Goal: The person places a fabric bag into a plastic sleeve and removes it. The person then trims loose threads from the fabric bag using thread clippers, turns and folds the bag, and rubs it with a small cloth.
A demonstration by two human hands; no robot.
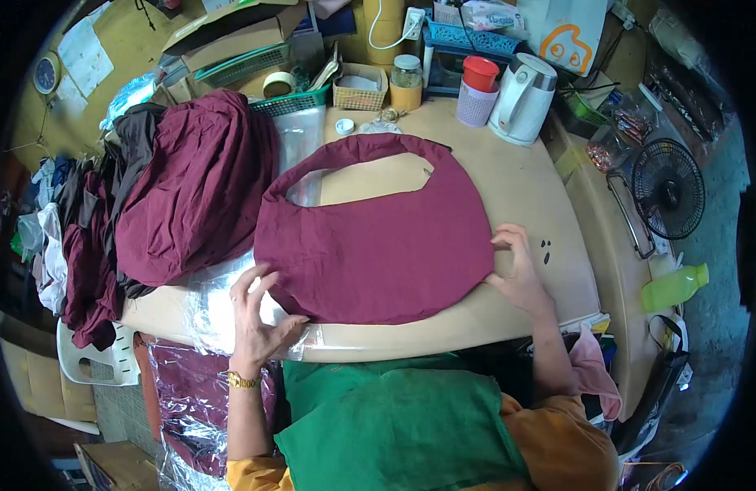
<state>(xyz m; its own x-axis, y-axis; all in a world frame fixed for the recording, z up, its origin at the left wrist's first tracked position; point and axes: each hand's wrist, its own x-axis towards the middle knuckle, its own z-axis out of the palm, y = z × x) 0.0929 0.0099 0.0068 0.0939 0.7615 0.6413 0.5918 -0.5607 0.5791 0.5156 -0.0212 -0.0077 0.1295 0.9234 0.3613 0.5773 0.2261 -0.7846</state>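
Note:
A maroon cloth shoulder bag (378, 254) lies flat on the table, its wide strap looped toward the far side. At the bag's lower left edge is my left hand (259, 319), fingers curved and spread wide from the thumb, the tips at or just above the cloth. On the opposite side, my right hand (523, 274) has its fingertips and thumb against the bag's right edge, well apart from each other. Neither hand is closed on the cloth. Left of the bag is a large heap of maroon fabric (198, 188), and clear plastic sheets (214, 299) lie beneath.
Along the table's (550, 204) back stand a white kettle (523, 98), a lilac cup with a red top (478, 90), a glass jar (406, 82) and a small basket (360, 88). A black fan (668, 188) and a green bottle (674, 288) are at right.

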